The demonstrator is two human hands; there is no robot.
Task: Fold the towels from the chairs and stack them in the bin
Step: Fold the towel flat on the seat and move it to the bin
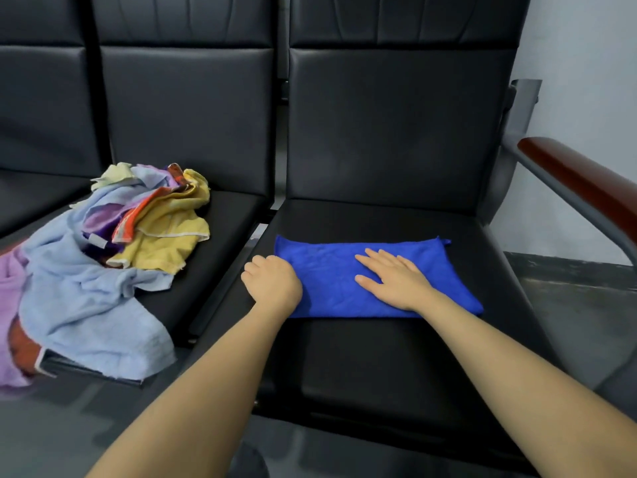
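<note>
Left hand curled, gripping blue towel at its left edge; right hand flat on it, fingers spread. Towel half-folded on right chair seat. Risk: next fold skews if the flat hand slips. Unfolded pile left of towel.

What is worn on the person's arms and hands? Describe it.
Nothing visible is worn. Both forearms are bare up to the frame's lower edge, with no sleeves in view. The left hand and right hand carry no gloves, rings, watch or bracelets.
</note>
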